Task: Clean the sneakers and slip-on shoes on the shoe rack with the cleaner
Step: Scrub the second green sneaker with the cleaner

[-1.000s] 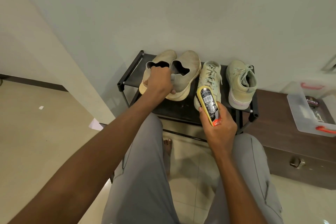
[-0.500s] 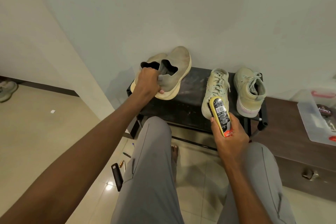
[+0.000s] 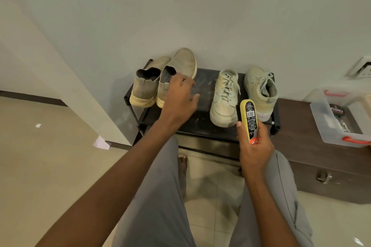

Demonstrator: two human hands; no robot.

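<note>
Indoors, dusty black shoe rack (image 3: 202,94) against wall (image 3: 200,16), left hand (image 3: 180,98) loose, right hand (image 3: 255,146) gripping cleaner (image 3: 249,118).

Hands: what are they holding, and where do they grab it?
The right hand grips the cleaner by its lower end. The left hand is open by the slip-on shoes and holds nothing.

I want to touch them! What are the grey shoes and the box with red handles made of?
Grey slip-on shoes: probably suede or soft fabric, matte, slightly fuzzy, with pale rubbery soles. Clear storage box: likely plastic; you can see through its smooth walls.
</note>
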